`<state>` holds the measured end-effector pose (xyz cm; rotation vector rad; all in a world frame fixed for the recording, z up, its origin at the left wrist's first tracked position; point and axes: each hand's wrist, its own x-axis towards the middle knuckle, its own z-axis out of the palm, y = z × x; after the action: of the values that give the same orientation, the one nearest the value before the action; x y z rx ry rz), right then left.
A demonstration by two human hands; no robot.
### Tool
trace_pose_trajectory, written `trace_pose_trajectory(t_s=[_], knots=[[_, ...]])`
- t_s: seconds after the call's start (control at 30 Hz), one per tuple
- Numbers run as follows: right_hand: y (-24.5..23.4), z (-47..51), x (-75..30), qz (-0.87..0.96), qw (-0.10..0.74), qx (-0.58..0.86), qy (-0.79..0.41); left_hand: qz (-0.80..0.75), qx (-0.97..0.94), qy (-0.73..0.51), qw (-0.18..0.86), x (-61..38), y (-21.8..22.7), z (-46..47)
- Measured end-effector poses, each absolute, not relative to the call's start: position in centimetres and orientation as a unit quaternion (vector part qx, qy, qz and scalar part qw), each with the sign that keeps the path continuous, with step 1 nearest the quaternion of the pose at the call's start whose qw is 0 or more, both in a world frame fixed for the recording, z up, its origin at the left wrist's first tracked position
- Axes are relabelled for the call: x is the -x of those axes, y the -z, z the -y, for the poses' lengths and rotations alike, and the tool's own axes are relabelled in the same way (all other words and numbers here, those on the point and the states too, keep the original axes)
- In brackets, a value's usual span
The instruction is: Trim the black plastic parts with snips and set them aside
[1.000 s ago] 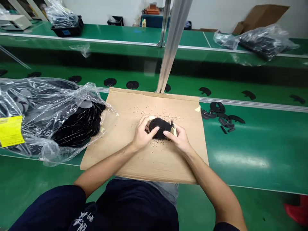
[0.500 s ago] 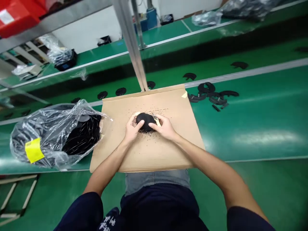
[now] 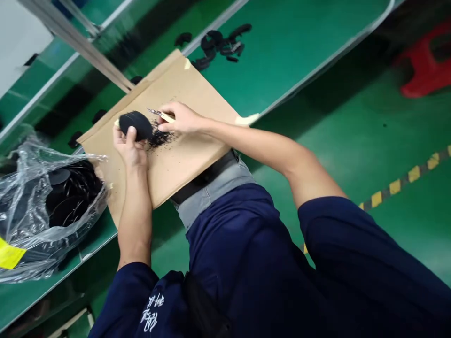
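My left hand is closed around a round black plastic part, with the thumb on its near face and the part tilted above the cardboard. In my right hand is a craft knife with a pale yellow handle and a thin metal tip. That tip points left toward the part and looks slightly apart from it. Small black shavings lie heaped on the cardboard sheet beneath and between both hands.
A clear plastic bag of black parts stands left of the cardboard. Loose black curved pieces lie on the green bench beyond it. A metal post rises at the back. A red stool stands far right.
The view has turned and shifted right. My right hand has drawn away from the black part, and the knife now points at it. My left hand alone holds the part.
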<state>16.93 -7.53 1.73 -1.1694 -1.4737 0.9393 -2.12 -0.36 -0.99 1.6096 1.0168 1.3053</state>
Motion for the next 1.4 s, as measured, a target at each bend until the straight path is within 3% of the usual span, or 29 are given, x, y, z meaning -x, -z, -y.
trace_pose_trajectory(t_s=[0.33, 0.9, 1.4], knots=[[-2.3, 14.2, -23.6, 0.605, 0.534, 0.541, -0.238, -0.44, -0.673, -0.477, 0.356, 3.1, 1.3, 0.4], [-2.2, 14.7, -21.9, 0.578, 0.573, 0.5, -0.296, -0.403, -0.654, -0.494, 0.407, 4.8, 2.5, -1.6], [-3.0, 11.3, -21.5, 0.616, 0.512, 0.53, -0.279, -0.371, -0.596, -0.53, 0.476, 5.8, 4.2, -2.5]])
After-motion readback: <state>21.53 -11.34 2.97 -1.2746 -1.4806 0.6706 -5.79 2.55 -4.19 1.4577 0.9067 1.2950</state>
